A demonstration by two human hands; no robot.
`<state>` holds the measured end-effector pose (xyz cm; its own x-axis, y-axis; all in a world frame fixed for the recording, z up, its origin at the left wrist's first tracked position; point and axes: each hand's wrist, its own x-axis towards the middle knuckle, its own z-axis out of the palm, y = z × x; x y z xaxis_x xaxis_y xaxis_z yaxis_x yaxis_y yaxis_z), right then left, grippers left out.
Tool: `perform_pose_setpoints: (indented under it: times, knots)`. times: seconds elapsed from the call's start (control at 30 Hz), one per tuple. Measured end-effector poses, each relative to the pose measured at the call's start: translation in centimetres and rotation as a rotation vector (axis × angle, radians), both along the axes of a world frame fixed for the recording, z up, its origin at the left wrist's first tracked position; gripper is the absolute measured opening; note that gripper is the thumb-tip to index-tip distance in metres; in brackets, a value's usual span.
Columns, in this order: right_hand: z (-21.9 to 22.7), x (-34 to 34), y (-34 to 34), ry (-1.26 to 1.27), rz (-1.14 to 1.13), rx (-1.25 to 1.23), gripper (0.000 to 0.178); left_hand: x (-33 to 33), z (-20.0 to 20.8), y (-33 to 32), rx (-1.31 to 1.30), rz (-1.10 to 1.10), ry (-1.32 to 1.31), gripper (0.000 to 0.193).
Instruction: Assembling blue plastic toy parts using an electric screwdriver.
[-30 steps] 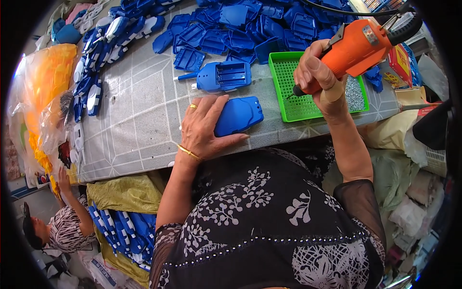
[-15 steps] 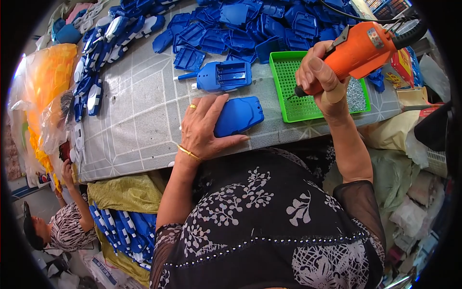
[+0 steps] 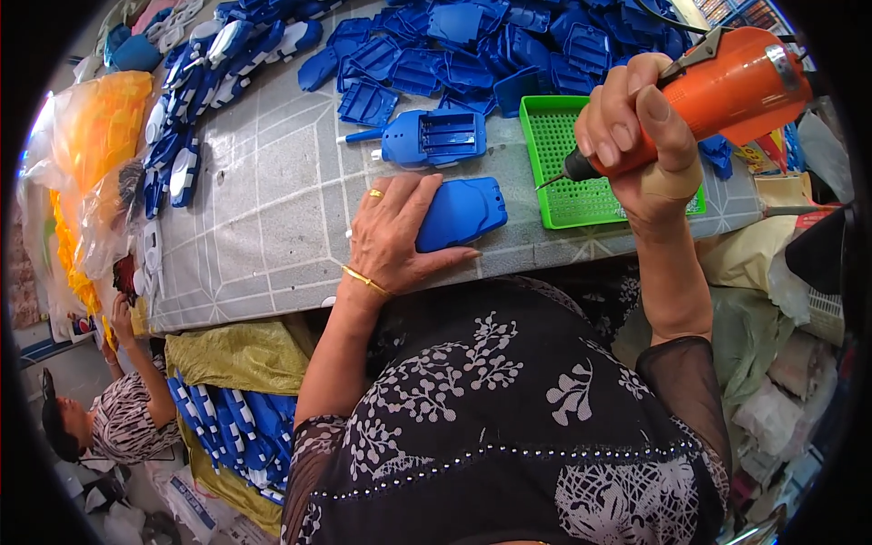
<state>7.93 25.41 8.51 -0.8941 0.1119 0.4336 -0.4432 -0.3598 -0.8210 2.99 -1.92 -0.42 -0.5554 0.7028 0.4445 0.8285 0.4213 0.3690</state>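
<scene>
My left hand [image 3: 389, 229] holds a blue plastic casing [image 3: 468, 215] against the table, thumb along its near edge and fingers over its left end. My right hand [image 3: 640, 136] is wrapped round an orange electric screwdriver [image 3: 731, 91], raised above a green mesh tray [image 3: 534, 163]. The driver's thin bit points left and down, and its tip appears over the tray's left rim. Small silver screws in the tray are mostly hidden behind my right hand and wrist. Just beyond the held casing lies another blue casing [image 3: 436, 138], with an open battery compartment and a stem at its left.
Loose blue plastic covers [image 3: 472, 54] are heaped at the far side of the table [image 3: 263, 209]. Blue-and-white assembled pieces [image 3: 186, 100] line the far left. A yellow sack [image 3: 236, 359] of similar pieces stands below the table's left edge. Another person [image 3: 132, 409] works at the left.
The screwdriver has moved up and right in my right hand, its bit now over the tray's left rim. My left hand stays on the casing; the whole view has shifted slightly.
</scene>
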Motion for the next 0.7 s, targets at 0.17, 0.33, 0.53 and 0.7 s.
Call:
perform_pose_setpoints:
  times: [0.17, 0.33, 0.53, 0.7]
  knots:
    - [-0.1, -0.5, -2.1, 0.021, 0.06, 0.021, 0.023, -0.1, 0.1, 0.0, -0.003, 0.016, 0.002, 0.082]
    - [-0.6, -1.3, -3.0, 0.01, 0.06, 0.033, 0.027, -0.1, 0.3, 0.1, 0.017, 0.002, -0.003, 0.082]
    - [-1.0, -1.6, -3.5, 0.009, 0.08, 0.012, 0.028, 0.0, 0.1, -0.1, 0.013, 0.013, -0.009, 0.082]
    - [-0.9, -1.4, -3.6, 0.026, 0.085, 0.054, 0.024, 0.1, 0.1, -0.2, 0.023, 0.014, -0.013, 0.082]
